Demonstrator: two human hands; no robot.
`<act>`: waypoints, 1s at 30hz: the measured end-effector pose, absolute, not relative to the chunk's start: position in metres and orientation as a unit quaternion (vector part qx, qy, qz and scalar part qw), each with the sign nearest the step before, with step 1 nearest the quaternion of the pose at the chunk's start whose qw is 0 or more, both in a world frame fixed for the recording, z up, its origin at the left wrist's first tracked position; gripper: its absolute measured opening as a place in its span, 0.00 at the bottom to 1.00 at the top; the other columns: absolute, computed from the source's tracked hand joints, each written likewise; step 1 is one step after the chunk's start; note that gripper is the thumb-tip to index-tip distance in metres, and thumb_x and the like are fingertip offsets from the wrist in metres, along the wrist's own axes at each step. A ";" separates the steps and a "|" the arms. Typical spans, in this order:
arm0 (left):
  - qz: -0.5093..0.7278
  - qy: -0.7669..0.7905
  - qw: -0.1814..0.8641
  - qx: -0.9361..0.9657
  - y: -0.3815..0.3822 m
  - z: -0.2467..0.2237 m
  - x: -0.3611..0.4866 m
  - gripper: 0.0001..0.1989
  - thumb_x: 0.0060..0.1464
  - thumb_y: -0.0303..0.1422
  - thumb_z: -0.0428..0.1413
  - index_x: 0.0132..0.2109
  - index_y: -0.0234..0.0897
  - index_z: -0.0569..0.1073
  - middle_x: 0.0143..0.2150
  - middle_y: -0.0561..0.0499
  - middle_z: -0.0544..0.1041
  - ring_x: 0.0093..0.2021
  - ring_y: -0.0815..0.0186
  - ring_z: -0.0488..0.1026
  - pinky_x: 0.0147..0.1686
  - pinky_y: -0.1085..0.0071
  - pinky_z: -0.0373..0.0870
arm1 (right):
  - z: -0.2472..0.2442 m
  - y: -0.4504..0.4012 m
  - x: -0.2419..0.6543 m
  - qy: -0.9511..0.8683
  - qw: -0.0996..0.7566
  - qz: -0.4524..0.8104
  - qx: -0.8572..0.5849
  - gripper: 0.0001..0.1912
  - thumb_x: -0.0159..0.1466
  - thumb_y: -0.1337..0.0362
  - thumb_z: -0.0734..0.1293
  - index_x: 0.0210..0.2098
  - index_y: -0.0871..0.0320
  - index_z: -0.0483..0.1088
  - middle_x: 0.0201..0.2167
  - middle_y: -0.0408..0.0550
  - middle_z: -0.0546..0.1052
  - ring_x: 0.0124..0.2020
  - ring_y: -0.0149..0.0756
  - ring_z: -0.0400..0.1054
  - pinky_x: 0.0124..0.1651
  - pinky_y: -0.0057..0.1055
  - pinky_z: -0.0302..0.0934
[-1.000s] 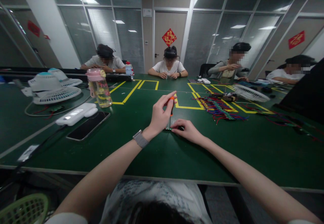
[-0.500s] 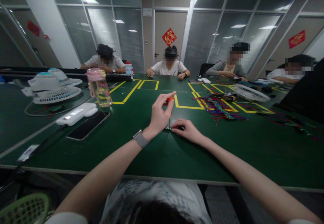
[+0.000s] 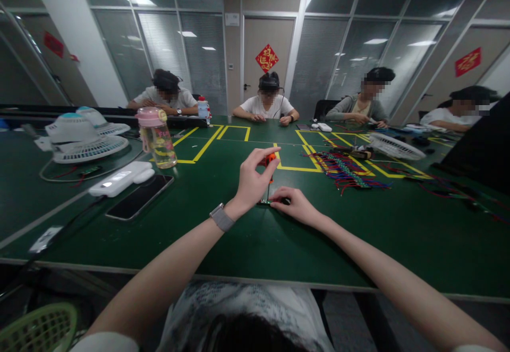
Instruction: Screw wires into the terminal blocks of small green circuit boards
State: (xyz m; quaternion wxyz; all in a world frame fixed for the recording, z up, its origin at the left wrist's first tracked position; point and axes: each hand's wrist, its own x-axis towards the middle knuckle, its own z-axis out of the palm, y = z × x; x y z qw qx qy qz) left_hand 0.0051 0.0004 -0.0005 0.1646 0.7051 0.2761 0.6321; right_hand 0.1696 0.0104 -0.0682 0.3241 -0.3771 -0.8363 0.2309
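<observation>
My left hand (image 3: 255, 176) is closed around the orange handle of a screwdriver (image 3: 271, 159), its thumb and fingers on the grip. The thin dark shaft points down at a small circuit board (image 3: 263, 202) lying on the green table. My right hand (image 3: 294, 204) pinches the board's right end between thumb and fingertips, low against the tabletop. A dark piece shows under the right fingers, too small to make out. The screwdriver's tip meets the board, though the exact contact spot is too small to see.
Wired circuit boards (image 3: 346, 170) lie in a row at right, near yellow tape outlines (image 3: 298, 169). On the left are a pink-lidded bottle (image 3: 157, 138), a phone (image 3: 139, 198), a white power strip (image 3: 119, 179) and fan parts (image 3: 87, 147). Several people sit across the table.
My left fingers have shifted slightly right and opened a little around the screwdriver's handle, which shows more now. My right hand and the board have stayed in place.
</observation>
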 end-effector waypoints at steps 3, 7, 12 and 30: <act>0.629 0.298 0.135 0.705 0.001 0.001 0.004 0.10 0.59 0.35 0.54 0.45 0.41 0.76 0.40 0.49 0.69 0.39 0.69 0.69 0.41 0.72 0.69 | -0.069 0.011 0.170 -0.835 0.325 0.231 -0.378 0.07 0.59 0.66 0.68 0.35 0.60 0.78 0.31 0.48 0.75 0.32 0.35 0.69 0.38 0.32 0.63; 0.623 0.265 0.173 0.715 0.002 0.000 0.004 0.15 0.64 0.33 0.46 0.54 0.42 0.72 0.45 0.48 0.71 0.44 0.68 0.71 0.46 0.70 0.68 | -0.070 0.011 0.170 -0.836 0.328 0.229 -0.375 0.07 0.59 0.66 0.68 0.36 0.59 0.78 0.31 0.48 0.75 0.33 0.35 0.69 0.38 0.31 0.63; 0.624 0.268 0.188 0.709 0.001 -0.003 0.005 0.13 0.61 0.35 0.52 0.51 0.41 0.73 0.41 0.49 0.72 0.39 0.69 0.71 0.41 0.72 0.69 | -0.070 0.012 0.170 -0.837 0.326 0.231 -0.375 0.07 0.59 0.66 0.68 0.36 0.60 0.78 0.31 0.48 0.75 0.33 0.35 0.69 0.39 0.31 0.63; 0.627 0.297 0.134 0.708 0.001 -0.001 0.003 0.12 0.61 0.34 0.50 0.49 0.43 0.75 0.43 0.49 0.68 0.42 0.69 0.70 0.45 0.71 0.68 | -0.069 0.012 0.171 -0.840 0.320 0.226 -0.375 0.07 0.59 0.66 0.68 0.36 0.60 0.78 0.32 0.48 0.75 0.33 0.35 0.69 0.39 0.32 0.63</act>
